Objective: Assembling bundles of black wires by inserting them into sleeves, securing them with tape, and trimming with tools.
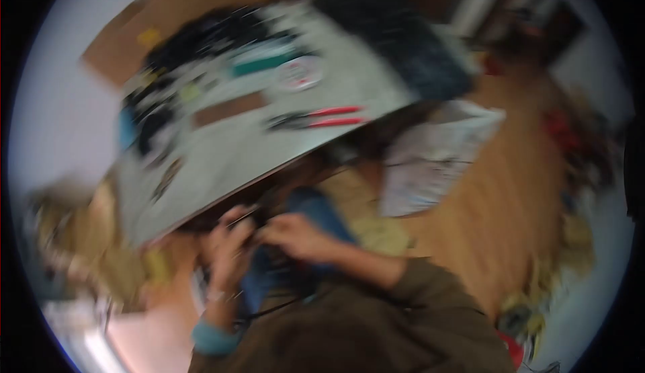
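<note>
In front of my lap, just below the table's near edge, my two hands are close together. My left hand (232,242) is curled, and a thin dark piece with a shiny edge shows at its fingers; blur hides its kind. My right hand (293,236) reaches in from the right, its fingers closed against the same small dark thing. On the table (222,164) beyond lie pliers (319,117) with red handles, pointing left. A brown flat strip (230,109) is left of them.
A teal box (262,58) and a round white disc (300,73) sit farther back, before a black heap (215,35). A dark mat (396,40) covers the table's right end. Beside the table, a white bag (437,161) stands near the wooden floor (477,218); cardboard (195,3) rises behind.
</note>
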The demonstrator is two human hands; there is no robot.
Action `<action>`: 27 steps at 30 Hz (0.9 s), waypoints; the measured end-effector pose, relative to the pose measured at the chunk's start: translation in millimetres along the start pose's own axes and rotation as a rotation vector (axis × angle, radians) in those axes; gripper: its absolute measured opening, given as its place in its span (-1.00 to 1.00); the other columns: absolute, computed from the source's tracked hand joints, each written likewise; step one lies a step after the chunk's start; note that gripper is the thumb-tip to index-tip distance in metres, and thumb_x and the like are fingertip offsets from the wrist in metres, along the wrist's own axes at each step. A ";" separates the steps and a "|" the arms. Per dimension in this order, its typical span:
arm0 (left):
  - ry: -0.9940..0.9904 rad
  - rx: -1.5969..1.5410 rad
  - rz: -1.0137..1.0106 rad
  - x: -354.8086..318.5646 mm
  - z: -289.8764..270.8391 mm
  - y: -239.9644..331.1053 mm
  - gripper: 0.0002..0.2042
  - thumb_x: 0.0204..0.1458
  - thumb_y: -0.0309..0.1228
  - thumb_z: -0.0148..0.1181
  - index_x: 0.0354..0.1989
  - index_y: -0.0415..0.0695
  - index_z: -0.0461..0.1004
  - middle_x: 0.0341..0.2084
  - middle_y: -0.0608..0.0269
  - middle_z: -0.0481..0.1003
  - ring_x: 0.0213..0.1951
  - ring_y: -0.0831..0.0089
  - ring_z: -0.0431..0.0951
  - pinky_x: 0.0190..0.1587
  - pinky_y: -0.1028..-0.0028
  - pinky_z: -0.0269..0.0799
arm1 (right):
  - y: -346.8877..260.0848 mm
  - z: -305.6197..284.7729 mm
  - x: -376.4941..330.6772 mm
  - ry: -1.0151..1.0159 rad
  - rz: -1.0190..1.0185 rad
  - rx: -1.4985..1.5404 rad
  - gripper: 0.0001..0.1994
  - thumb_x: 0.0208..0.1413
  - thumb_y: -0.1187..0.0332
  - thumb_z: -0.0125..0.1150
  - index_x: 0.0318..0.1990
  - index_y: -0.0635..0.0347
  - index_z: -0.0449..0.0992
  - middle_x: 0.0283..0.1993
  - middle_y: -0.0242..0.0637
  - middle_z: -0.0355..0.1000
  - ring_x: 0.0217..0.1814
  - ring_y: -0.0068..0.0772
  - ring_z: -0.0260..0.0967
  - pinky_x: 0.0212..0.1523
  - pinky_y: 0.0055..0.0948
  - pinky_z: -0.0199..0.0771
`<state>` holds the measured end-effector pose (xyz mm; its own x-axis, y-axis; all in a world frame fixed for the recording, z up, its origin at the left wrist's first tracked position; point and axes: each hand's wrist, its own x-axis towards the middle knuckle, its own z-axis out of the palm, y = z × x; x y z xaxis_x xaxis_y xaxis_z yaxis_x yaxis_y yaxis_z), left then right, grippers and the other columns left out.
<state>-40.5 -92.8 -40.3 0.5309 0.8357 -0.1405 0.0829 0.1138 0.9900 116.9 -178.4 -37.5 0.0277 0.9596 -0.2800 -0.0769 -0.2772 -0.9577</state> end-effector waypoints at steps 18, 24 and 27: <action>0.084 -0.605 0.015 40.1 -3.9 40.8 -0.60 0.25 -0.04 -0.13 -0.32 -0.19 0.34 -0.58 0.38 0.23 -0.49 0.58 0.23 -0.45 0.58 0.14 | -3.9 27.0 6.9 0.064 -0.223 0.532 -0.61 0.14 0.51 0.00 0.13 0.24 0.15 -0.48 -0.39 0.26 -0.64 -0.64 0.22 -0.65 -0.59 0.33; -0.184 -0.392 -0.024 48.9 11.7 60.7 -0.55 0.20 0.09 -0.16 -0.45 -0.08 0.24 -0.56 0.36 0.20 -0.45 0.48 0.21 -0.33 0.50 0.17 | -6.1 34.1 3.8 0.110 -0.203 0.412 -0.62 0.16 0.48 -0.01 0.14 0.20 0.17 -0.43 -0.43 0.25 -0.61 -0.70 0.18 -0.62 -0.65 0.30; -0.145 -0.399 -0.046 47.4 10.0 64.1 -0.51 0.19 0.12 -0.20 -0.46 -0.11 0.22 -0.55 0.28 0.26 -0.44 0.46 0.22 -0.31 0.49 0.17 | -9.3 36.0 1.8 0.099 -0.196 0.422 -0.62 0.16 0.47 0.00 0.14 0.19 0.18 -0.42 -0.43 0.26 -0.61 -0.71 0.19 -0.63 -0.66 0.29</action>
<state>-1.6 -51.3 16.3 0.6499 0.7437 -0.1565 -0.2080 0.3721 0.9046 81.8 -172.3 -26.7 0.1752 0.9771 -0.1209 -0.4583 -0.0277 -0.8884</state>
